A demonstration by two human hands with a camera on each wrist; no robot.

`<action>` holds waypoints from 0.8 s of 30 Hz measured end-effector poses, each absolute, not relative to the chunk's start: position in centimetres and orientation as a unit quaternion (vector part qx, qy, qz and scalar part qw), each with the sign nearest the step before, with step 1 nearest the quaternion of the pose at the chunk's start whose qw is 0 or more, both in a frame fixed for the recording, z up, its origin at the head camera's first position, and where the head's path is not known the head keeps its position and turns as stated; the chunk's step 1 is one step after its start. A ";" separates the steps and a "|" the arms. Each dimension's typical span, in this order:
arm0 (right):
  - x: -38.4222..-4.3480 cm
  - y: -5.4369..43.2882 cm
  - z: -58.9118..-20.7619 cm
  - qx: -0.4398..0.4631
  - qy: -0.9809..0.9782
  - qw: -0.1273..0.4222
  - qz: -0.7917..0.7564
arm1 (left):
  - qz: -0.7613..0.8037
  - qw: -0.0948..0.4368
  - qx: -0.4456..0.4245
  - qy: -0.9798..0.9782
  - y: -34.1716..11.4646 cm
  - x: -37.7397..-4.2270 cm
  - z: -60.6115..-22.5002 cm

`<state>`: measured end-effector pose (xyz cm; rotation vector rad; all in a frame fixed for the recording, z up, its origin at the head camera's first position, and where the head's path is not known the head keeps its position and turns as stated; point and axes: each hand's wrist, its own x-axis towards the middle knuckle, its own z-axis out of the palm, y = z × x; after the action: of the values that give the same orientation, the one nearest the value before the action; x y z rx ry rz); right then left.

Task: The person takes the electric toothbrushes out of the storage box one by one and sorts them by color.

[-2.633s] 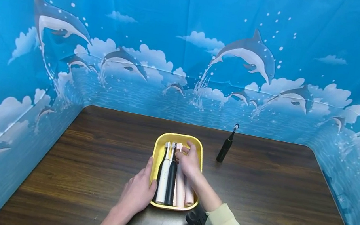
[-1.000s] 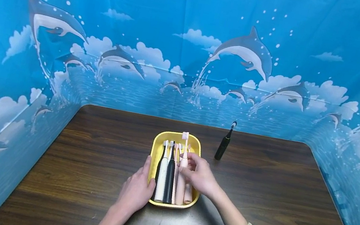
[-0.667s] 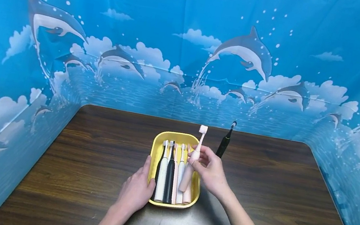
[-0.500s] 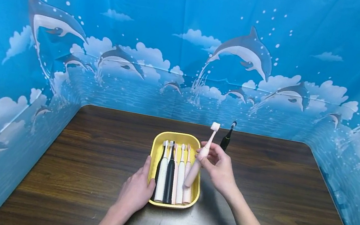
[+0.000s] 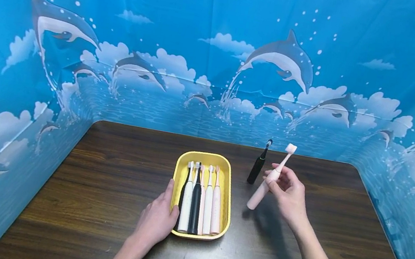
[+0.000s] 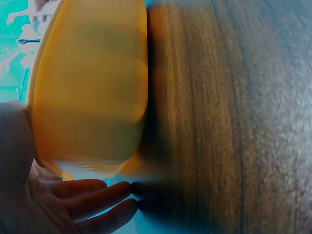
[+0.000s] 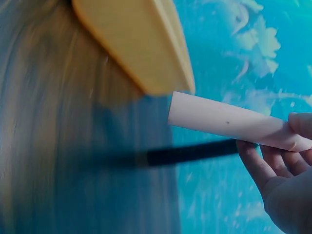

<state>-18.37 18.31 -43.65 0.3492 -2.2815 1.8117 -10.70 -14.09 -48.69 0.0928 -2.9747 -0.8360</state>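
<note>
My right hand [image 5: 290,198] pinches a pale pink electric toothbrush [image 5: 265,189] by its upper handle, to the right of the yellow tray [image 5: 230,198]. The brush is tilted, head up; its blunt base shows in the right wrist view, where the pink handle [image 7: 219,117] overlaps the tray corner. My left hand [image 5: 160,216] holds the tray's left side, thumb over the rim. In the left wrist view several fingers [image 6: 105,200] extend along its outside. Side by side in the tray lie several electric toothbrushes, among them a white one [image 5: 186,207], a black one [image 5: 195,208] and a pink one [image 5: 215,212].
A black electric toothbrush [image 5: 256,170] stands upright on the dark wooden table [image 5: 121,170], behind and left of the held one. A blue dolphin-print backdrop [image 5: 220,57] encloses the table's back and sides.
My right hand has picked the pink toothbrush out of the tray, raised it and carried it right past the rim. My left hand has stayed at the tray's left side.
</note>
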 end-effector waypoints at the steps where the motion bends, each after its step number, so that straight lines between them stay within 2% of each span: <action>1: -18.5 18.8 -43.8 0.117 -0.780 0.111 0.605 | -0.270 0.025 0.030 -0.962 -14.1 -10.7 -48.7; 12: -20.4 22.9 -45.6 0.059 -0.822 0.207 0.527 | -0.278 0.029 0.030 -0.960 -14.2 -10.7 -48.6; 20: -21.5 24.4 -46.1 -0.034 -0.797 0.307 0.519 | -0.275 0.028 0.030 -0.960 -14.3 -10.7 -48.9; 24: -21.8 24.8 -46.6 -0.071 -0.787 0.336 0.512 | -0.274 0.031 0.026 -0.961 -14.4 -10.7 -49.0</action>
<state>-21.84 24.79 -46.64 -0.1850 -2.0527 1.3351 -10.68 -14.43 -49.01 0.0815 -2.9606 -0.8448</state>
